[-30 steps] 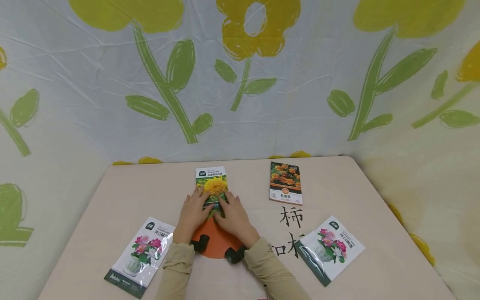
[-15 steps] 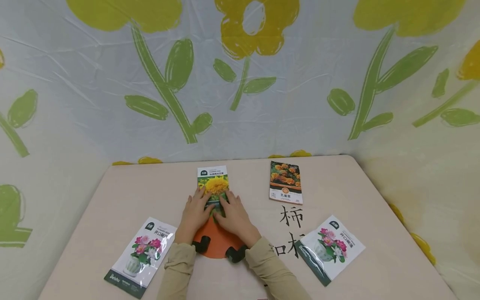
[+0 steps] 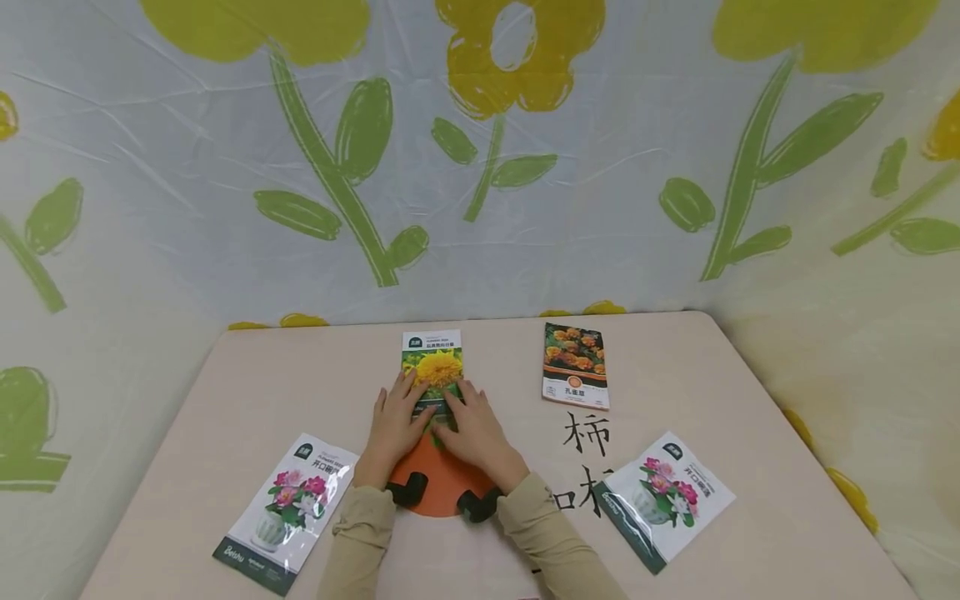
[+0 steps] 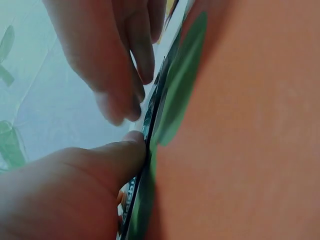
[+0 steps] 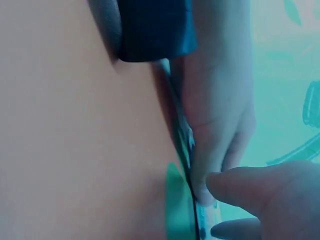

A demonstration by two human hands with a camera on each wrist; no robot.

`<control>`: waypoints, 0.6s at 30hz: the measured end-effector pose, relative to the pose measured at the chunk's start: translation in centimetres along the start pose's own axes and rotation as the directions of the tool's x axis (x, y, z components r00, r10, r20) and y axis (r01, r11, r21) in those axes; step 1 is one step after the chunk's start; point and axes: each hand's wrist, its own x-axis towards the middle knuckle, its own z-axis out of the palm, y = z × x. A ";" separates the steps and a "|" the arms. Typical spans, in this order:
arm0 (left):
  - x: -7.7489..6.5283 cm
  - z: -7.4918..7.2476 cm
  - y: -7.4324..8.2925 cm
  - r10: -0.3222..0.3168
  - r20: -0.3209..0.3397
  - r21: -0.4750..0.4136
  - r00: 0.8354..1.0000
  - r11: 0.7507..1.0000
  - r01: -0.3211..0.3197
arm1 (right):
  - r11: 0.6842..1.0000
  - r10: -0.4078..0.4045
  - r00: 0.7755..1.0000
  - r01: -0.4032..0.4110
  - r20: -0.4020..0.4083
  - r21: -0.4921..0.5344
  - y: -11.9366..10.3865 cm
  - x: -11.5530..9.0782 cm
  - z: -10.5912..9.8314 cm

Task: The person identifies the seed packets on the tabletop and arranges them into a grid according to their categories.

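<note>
In the head view a flower seed packet with a yellow bloom lies near the back of the table, its lower part partly covered by both hands. My left hand rests over its left side, and my right hand over its lower right. The fingers of both are fairly straight and spread. Seen from the left wrist, the thumb touches the packet's lower edge. Beneath the hands an orange fruit with green leaves is printed on the tablecloth.
A packet with pink flowers lies at the left, and a similar one at the right. A marigold packet lies at the back right. Black cameras sit at the wrists. A flower-print cloth hangs behind the table.
The yellow-flower packet has shifted slightly to the right, both hands moving with it. The other packets stay in place; the head view has shifted slightly.
</note>
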 end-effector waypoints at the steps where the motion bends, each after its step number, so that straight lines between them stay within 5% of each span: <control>1: 0.0 0.1 -0.1 0.003 -0.006 -0.002 1.000 1.000 -0.003 | 1.000 0.002 1.000 -0.002 -0.002 0.009 0.1 0.0 -0.1; 10: -0.1 0.1 -0.2 -0.011 -0.009 -0.054 1.000 0.998 0.011 | 0.993 0.016 0.990 0.000 -0.138 0.117 1.6 0.2 -2.5; 18: -0.2 0.0 -0.3 0.004 -0.002 -0.076 1.000 0.997 -0.004 | 0.965 0.097 0.950 -0.017 -0.298 0.261 4.3 0.3 -5.0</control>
